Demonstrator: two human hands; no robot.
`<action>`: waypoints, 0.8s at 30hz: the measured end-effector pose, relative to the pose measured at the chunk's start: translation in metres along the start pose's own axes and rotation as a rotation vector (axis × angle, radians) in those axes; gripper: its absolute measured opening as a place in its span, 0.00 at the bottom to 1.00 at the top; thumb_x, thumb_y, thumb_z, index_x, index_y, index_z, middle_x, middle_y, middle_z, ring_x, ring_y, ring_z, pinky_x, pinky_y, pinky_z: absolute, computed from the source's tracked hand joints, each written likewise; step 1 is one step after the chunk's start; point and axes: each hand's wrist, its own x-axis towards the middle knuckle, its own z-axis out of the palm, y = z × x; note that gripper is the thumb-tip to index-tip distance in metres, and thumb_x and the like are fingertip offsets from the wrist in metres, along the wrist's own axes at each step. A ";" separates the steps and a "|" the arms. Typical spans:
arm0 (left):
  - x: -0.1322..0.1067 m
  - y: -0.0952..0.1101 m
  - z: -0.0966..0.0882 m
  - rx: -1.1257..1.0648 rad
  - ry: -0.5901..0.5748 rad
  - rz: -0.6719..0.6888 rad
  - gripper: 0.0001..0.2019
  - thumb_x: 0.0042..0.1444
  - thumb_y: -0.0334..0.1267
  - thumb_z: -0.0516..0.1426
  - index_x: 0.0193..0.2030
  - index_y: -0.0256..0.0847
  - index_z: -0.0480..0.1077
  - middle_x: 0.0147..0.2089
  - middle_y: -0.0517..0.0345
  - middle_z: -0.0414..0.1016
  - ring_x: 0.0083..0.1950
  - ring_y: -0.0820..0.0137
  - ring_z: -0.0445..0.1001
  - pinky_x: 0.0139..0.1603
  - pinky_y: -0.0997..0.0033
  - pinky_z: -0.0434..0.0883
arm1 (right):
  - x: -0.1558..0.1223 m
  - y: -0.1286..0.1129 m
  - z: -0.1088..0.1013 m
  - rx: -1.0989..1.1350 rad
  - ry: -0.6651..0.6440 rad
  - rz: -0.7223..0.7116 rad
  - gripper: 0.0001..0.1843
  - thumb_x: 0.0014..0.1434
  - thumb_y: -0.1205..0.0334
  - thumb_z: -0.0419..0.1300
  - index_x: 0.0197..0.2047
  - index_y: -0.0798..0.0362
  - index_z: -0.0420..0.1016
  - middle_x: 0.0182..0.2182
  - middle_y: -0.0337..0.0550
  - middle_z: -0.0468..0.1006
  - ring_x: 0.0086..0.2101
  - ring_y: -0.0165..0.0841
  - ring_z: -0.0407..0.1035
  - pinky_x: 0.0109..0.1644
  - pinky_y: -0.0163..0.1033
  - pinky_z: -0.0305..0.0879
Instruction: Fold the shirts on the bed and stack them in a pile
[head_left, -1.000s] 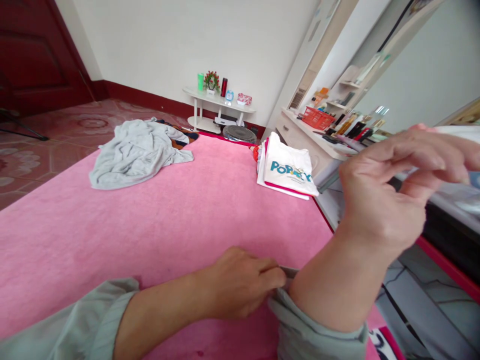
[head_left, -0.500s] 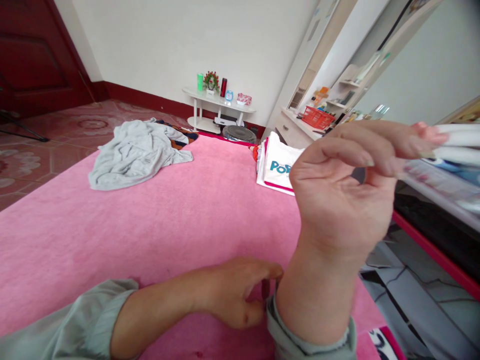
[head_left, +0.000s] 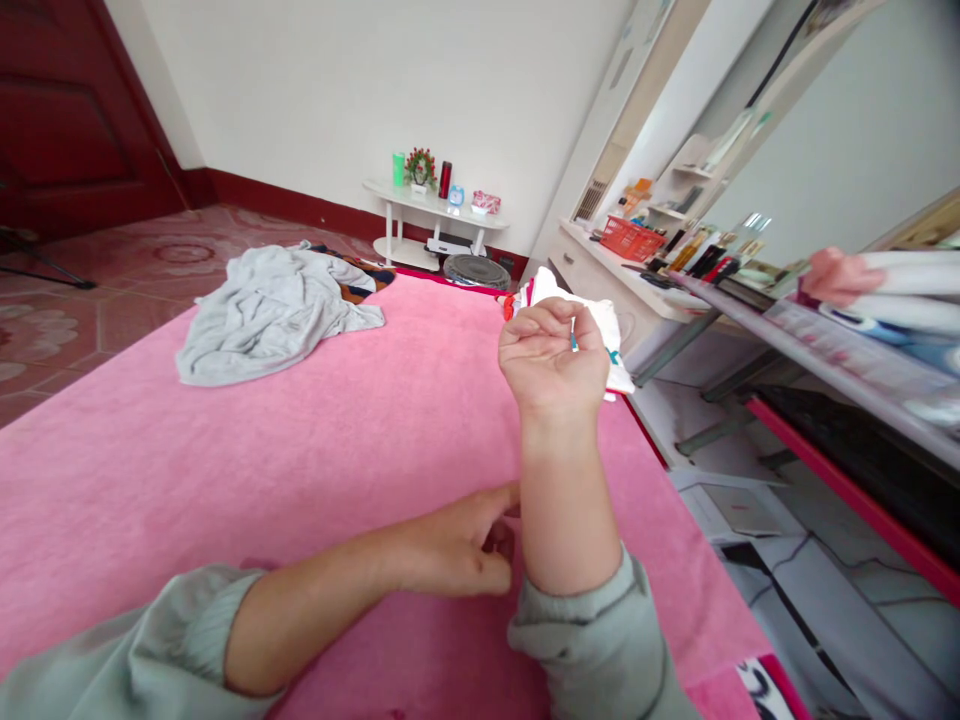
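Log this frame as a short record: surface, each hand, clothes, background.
surface: pink bed cover
left hand: low on the cover, fingers loosely curled beside the right forearm, holds nothing
right hand: raised, fingers curled in, nothing seen in it
clothes: crumpled grey garment far left; folded white stack at the right edge, partly behind the right hand
background: white side table, red basket on a dresser

1 head camera looks forward-down, close above the right hand (head_left: 551, 355).
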 end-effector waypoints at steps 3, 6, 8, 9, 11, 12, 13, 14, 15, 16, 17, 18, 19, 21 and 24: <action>-0.002 0.003 -0.004 0.021 -0.051 -0.060 0.22 0.44 0.24 0.54 0.49 0.39 0.64 0.27 0.67 0.60 0.23 0.79 0.55 0.22 0.81 0.54 | 0.008 -0.009 -0.007 0.027 0.014 -0.028 0.20 0.67 0.58 0.40 0.26 0.52 0.62 0.20 0.32 0.66 0.18 0.23 0.56 0.25 0.32 0.58; -0.004 0.006 -0.001 0.171 -0.001 -0.076 0.15 0.49 0.29 0.55 0.46 0.38 0.64 0.26 0.66 0.61 0.24 0.78 0.58 0.22 0.80 0.55 | 0.016 -0.018 -0.014 0.025 0.122 -0.121 0.20 0.67 0.58 0.39 0.26 0.52 0.62 0.20 0.31 0.64 0.17 0.23 0.55 0.24 0.31 0.56; -0.005 0.008 0.000 0.305 0.070 -0.037 0.16 0.49 0.30 0.57 0.47 0.38 0.64 0.30 0.64 0.64 0.27 0.76 0.61 0.24 0.79 0.58 | 0.020 -0.020 -0.018 0.002 0.151 -0.135 0.20 0.67 0.58 0.40 0.26 0.52 0.62 0.20 0.31 0.64 0.17 0.23 0.55 0.24 0.32 0.56; -0.005 0.010 0.001 0.353 0.082 -0.009 0.16 0.50 0.31 0.57 0.47 0.39 0.64 0.32 0.63 0.65 0.28 0.76 0.62 0.26 0.79 0.59 | 0.022 -0.021 -0.020 -0.009 0.145 -0.136 0.19 0.66 0.58 0.40 0.26 0.52 0.62 0.20 0.31 0.65 0.17 0.23 0.56 0.24 0.32 0.56; -0.005 0.015 0.000 0.376 0.039 0.041 0.13 0.52 0.33 0.57 0.46 0.38 0.65 0.35 0.61 0.67 0.32 0.74 0.63 0.30 0.78 0.61 | 0.027 -0.021 -0.026 -0.021 0.142 -0.149 0.20 0.66 0.58 0.40 0.26 0.52 0.62 0.19 0.32 0.65 0.17 0.24 0.56 0.23 0.32 0.56; -0.005 0.018 -0.001 0.358 -0.014 0.059 0.09 0.55 0.35 0.55 0.43 0.38 0.66 0.35 0.60 0.67 0.33 0.74 0.64 0.32 0.77 0.62 | 0.030 -0.020 -0.029 -0.027 0.159 -0.156 0.20 0.66 0.58 0.39 0.26 0.52 0.61 0.19 0.32 0.66 0.17 0.23 0.56 0.23 0.32 0.56; -0.005 0.021 -0.003 0.335 -0.069 0.071 0.06 0.58 0.37 0.54 0.39 0.38 0.67 0.34 0.60 0.67 0.33 0.74 0.64 0.33 0.77 0.62 | 0.033 -0.019 -0.033 -0.038 0.188 -0.161 0.20 0.66 0.58 0.38 0.26 0.52 0.61 0.19 0.32 0.66 0.16 0.23 0.56 0.23 0.31 0.56; -0.005 0.024 -0.004 0.315 -0.111 0.072 0.09 0.61 0.40 0.51 0.34 0.37 0.66 0.32 0.61 0.66 0.33 0.74 0.63 0.33 0.77 0.61 | 0.037 -0.016 -0.038 -0.062 0.224 -0.162 0.20 0.66 0.58 0.38 0.26 0.52 0.62 0.19 0.32 0.66 0.16 0.23 0.57 0.23 0.31 0.56; -0.005 0.026 -0.005 0.297 -0.127 0.058 0.15 0.62 0.44 0.49 0.30 0.37 0.65 0.28 0.62 0.63 0.30 0.75 0.62 0.32 0.77 0.60 | 0.041 -0.012 -0.044 -0.104 0.264 -0.158 0.20 0.65 0.58 0.38 0.26 0.52 0.62 0.18 0.32 0.66 0.16 0.23 0.57 0.22 0.31 0.56; -0.004 0.027 -0.007 0.275 -0.113 0.029 0.19 0.63 0.48 0.48 0.26 0.37 0.63 0.25 0.63 0.60 0.27 0.76 0.59 0.29 0.77 0.58 | 0.045 -0.006 -0.052 -0.173 0.303 -0.151 0.19 0.65 0.58 0.39 0.26 0.52 0.62 0.18 0.33 0.67 0.16 0.23 0.57 0.22 0.31 0.56; -0.004 0.027 -0.008 0.237 -0.081 -0.012 0.22 0.63 0.51 0.46 0.25 0.37 0.62 0.22 0.65 0.56 0.24 0.77 0.56 0.26 0.77 0.55 | 0.049 0.001 -0.060 -0.271 0.335 -0.149 0.19 0.64 0.58 0.41 0.25 0.52 0.63 0.18 0.33 0.67 0.16 0.23 0.57 0.22 0.31 0.55; -0.003 0.026 -0.010 0.178 -0.038 -0.056 0.24 0.63 0.54 0.45 0.25 0.37 0.62 0.20 0.66 0.53 0.21 0.78 0.53 0.23 0.76 0.52 | 0.052 0.010 -0.069 -0.401 0.356 -0.156 0.18 0.63 0.57 0.42 0.25 0.52 0.63 0.19 0.34 0.67 0.16 0.24 0.57 0.22 0.30 0.55; -0.002 0.024 -0.012 0.099 0.004 -0.094 0.25 0.62 0.56 0.45 0.26 0.37 0.63 0.18 0.67 0.52 0.19 0.79 0.50 0.20 0.76 0.48 | 0.054 0.021 -0.080 -0.560 0.359 -0.168 0.17 0.62 0.57 0.44 0.25 0.52 0.64 0.19 0.34 0.68 0.17 0.24 0.57 0.23 0.30 0.55; 0.001 0.018 -0.016 -0.091 0.065 -0.129 0.25 0.61 0.56 0.44 0.31 0.35 0.67 0.17 0.67 0.54 0.16 0.80 0.45 0.17 0.75 0.41 | 0.055 0.043 -0.102 -0.935 0.285 -0.209 0.15 0.59 0.57 0.48 0.25 0.53 0.67 0.21 0.36 0.70 0.19 0.24 0.59 0.24 0.30 0.56; 0.006 0.011 -0.021 -0.353 0.167 -0.121 0.23 0.59 0.52 0.47 0.43 0.32 0.69 0.24 0.61 0.65 0.15 0.82 0.43 0.17 0.74 0.36 | 0.049 0.069 -0.130 -1.496 -0.021 -0.185 0.12 0.56 0.57 0.53 0.24 0.52 0.70 0.24 0.37 0.73 0.25 0.28 0.64 0.31 0.32 0.59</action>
